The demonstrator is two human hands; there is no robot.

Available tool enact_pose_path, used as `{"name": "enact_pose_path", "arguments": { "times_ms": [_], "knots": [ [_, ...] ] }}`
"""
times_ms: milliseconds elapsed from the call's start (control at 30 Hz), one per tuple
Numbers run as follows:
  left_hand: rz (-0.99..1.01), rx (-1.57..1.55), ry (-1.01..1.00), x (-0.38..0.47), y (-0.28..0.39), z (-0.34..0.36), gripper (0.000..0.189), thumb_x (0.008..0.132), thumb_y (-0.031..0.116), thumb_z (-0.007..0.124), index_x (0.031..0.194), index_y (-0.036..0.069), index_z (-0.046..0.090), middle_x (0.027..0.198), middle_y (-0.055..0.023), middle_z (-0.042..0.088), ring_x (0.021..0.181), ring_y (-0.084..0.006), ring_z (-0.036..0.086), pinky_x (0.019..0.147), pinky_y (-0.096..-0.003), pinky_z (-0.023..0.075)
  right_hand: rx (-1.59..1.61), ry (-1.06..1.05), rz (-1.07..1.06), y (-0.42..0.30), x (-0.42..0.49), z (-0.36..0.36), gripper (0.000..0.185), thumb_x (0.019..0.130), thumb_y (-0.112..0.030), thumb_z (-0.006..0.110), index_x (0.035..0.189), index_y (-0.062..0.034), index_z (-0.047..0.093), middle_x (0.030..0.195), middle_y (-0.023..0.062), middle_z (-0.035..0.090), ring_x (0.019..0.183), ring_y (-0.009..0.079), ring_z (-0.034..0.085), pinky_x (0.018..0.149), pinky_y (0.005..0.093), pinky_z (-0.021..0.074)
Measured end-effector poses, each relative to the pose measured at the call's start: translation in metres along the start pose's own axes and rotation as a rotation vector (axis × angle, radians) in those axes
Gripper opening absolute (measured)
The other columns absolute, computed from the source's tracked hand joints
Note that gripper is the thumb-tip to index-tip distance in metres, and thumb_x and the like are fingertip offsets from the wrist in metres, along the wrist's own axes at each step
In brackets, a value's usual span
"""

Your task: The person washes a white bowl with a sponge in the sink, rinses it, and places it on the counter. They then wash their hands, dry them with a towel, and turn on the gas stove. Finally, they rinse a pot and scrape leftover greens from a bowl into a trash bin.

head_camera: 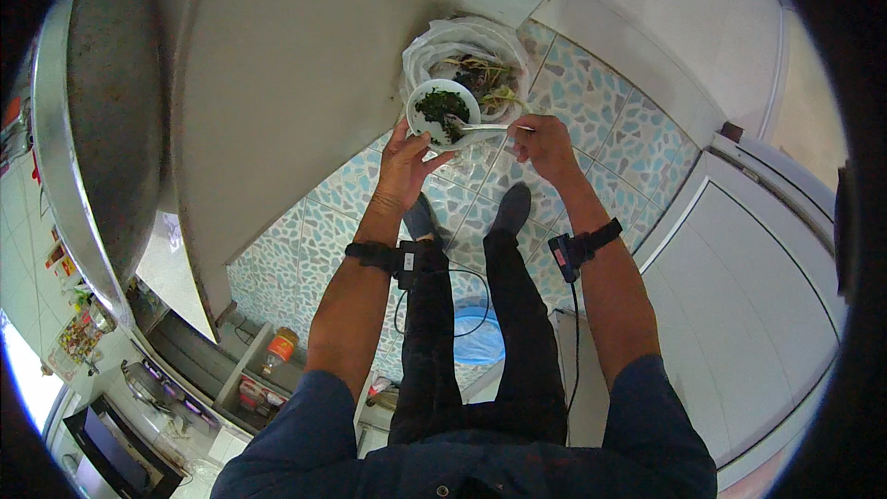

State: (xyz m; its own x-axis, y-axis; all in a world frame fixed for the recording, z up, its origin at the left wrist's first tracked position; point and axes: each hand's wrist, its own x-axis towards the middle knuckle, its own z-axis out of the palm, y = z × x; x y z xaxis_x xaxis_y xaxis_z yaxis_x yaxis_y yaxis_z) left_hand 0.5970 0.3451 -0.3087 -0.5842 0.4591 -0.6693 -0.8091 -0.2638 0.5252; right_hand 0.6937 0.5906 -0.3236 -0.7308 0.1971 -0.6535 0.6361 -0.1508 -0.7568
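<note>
My left hand point(407, 161) grips a small white bowl point(414, 133) by its near rim. Dark green chopped leaves point(438, 102) cling to the inside of the bowl. In my right hand point(545, 145) is the handle of a metal spoon point(488, 127), whose head dips into the leaves. The bowl is over the near edge of a bin lined with a clear plastic bag point(426, 48). Inside the bin lie dark scraps and yellowish plant stalks point(495, 80).
A smooth grey panel point(291, 83) rises left of the bin. White door panels point(745, 305) stand to the right. Patterned tiles point(582, 93) cover the floor around my shoes point(511, 211). A blue-rimmed, bag-lined bin point(478, 339) shows between my legs, and an orange-labelled bottle point(279, 348) sits on a shelf at lower left.
</note>
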Motion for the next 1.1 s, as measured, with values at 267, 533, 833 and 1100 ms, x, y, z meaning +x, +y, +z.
{"name": "enact_pose_path", "arguments": {
  "times_ms": [267, 533, 833, 1100],
  "knots": [
    [-0.081, 0.155, 0.076, 0.020, 0.004, -0.007, 0.052, 0.096, 0.014, 0.065, 0.145, 0.007, 0.047, 0.132, -0.0105, 0.058, 0.120, -0.0269, 0.061, 0.098, -0.0513, 0.0571, -0.164, 0.004, -0.024, 0.013, 0.016, 0.001, 0.019, 0.093, -0.015, 0.061, 0.092, -0.0008, 0.074, 0.069, 0.0079, 0.067, 0.062, 0.0187, 0.067, 0.058, 0.0343, 0.0538],
    [-0.108, 0.184, 0.180, 0.036, 0.000, -0.010, 0.053, 0.096, 0.019, 0.069, 0.143, 0.004, 0.049, 0.121, -0.0120, 0.064, 0.106, -0.0257, 0.067, 0.090, -0.0451, 0.0622, -0.303, 0.103, -0.170, 0.036, 0.047, 0.012, 0.016, 0.092, -0.010, 0.060, 0.096, -0.0048, 0.075, 0.073, 0.0126, 0.070, 0.062, 0.0234, 0.069, 0.061, 0.0390, 0.0545],
    [-0.212, 0.232, 0.270, 0.060, 0.001, -0.023, 0.040, 0.095, 0.030, 0.070, 0.125, 0.006, 0.059, 0.106, -0.0098, 0.066, 0.094, -0.0211, 0.069, 0.082, -0.0394, 0.0637, -0.290, 0.172, -0.217, 0.034, 0.053, 0.027, 0.016, 0.093, -0.006, 0.058, 0.098, -0.0004, 0.073, 0.073, 0.0108, 0.068, 0.059, 0.0192, 0.066, 0.057, 0.0364, 0.0535],
    [-0.202, 0.168, 0.279, 0.059, 0.002, -0.024, 0.040, 0.097, 0.026, 0.067, 0.130, 0.007, 0.056, 0.115, -0.0099, 0.064, 0.102, -0.0244, 0.067, 0.092, -0.0454, 0.0595, -0.009, 0.045, -0.129, 0.027, 0.059, 0.020, 0.019, 0.089, -0.002, 0.056, 0.097, 0.0005, 0.073, 0.072, 0.0090, 0.067, 0.058, 0.0167, 0.065, 0.055, 0.0340, 0.0540]
  ]
}}
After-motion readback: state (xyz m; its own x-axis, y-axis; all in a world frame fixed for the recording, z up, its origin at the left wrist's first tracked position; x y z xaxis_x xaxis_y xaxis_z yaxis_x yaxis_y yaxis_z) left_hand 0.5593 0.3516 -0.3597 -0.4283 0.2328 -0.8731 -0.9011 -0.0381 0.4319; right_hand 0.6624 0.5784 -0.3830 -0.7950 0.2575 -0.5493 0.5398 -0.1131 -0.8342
